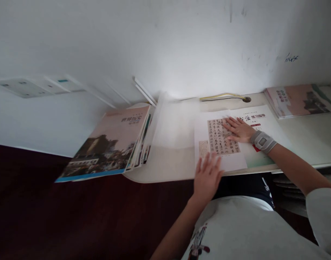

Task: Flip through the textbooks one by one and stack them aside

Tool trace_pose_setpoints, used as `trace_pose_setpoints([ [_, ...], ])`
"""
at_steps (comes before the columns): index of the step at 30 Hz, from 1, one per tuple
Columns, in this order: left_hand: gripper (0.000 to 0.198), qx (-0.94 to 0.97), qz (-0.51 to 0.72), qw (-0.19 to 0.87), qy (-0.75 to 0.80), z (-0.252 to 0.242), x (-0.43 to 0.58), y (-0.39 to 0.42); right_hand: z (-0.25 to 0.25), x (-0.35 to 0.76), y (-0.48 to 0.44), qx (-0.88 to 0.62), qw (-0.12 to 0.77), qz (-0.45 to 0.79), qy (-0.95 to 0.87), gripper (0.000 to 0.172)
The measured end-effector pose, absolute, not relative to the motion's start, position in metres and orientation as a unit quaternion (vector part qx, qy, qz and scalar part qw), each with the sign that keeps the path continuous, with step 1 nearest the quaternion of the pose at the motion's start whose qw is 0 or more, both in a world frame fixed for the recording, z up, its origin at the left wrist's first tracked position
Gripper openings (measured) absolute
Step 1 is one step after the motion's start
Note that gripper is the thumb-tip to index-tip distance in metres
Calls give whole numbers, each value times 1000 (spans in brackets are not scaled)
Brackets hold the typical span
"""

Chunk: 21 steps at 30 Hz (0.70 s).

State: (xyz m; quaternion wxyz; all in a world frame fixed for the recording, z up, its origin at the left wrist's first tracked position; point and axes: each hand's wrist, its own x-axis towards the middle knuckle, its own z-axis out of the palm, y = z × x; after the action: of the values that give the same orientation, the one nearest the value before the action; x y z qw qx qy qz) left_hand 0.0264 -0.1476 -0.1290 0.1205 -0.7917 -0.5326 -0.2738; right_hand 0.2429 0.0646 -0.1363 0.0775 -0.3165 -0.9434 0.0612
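A calligraphy workbook (265, 137) with a white and green cover lies on the white shelf-like desk. On its left is a pale panel (201, 135) printed with a block of brush-written characters; I cannot tell whether it is the back cover or a separate sheet. My right hand (239, 130), with a grey band at the wrist, rests flat with fingers spread across the inner part of this panel. At the panel's lower left edge is my left hand (208, 177), fingers extended and slightly blurred. Left of the panel lies a translucent plastic sheet (176, 122), its edges hard to make out.
A stack of history books (108, 141) overhangs the desk's left end. More books (303, 101) lie at the back right. Yellow and black cables run to a round desk hole (246, 99) along the wall. The desk's rounded front edge (149, 180) is near my body.
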Motion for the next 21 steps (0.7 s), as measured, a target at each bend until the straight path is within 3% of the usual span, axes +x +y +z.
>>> trace_pose_setpoints([
  [4, 50, -643, -284, 31, -711, -118, -33, -134, -137, 241, 55, -367, 109, 30, -923, 74],
  [7, 41, -592, -204, -113, -772, -112, -65, -122, -142, 241, 32, -428, 136, 11, -894, 73],
  [13, 32, -534, -183, -160, -810, -115, -81, -103, -148, 253, -48, -390, 126, 23, -912, 77],
  [18, 26, -452, -444, -477, -609, -94, -69, -101, -148, 252, -97, -327, 150, 72, -930, 103],
  [21, 25, -390, -548, -613, -415, -62, -45, -102, -148, 248, -113, -357, 226, 100, -901, 99],
])
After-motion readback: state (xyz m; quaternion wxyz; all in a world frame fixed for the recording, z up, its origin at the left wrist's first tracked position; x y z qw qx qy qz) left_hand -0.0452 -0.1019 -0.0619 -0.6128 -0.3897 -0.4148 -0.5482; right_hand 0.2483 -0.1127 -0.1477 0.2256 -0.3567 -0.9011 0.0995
